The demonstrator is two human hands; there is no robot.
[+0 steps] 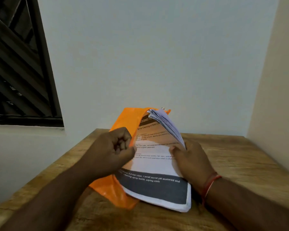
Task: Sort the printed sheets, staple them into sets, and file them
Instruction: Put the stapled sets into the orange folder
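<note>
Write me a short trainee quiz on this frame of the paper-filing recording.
1. True or false: the printed sheets lie on a blue folder.
2. Which of the hands bends the fanned pages upward? A) left B) right C) neither
3. Fill in: the stack rests on a ____ table.
Key: 1 false, the folder is orange. 2 B, the right hand. 3 wooden.
</note>
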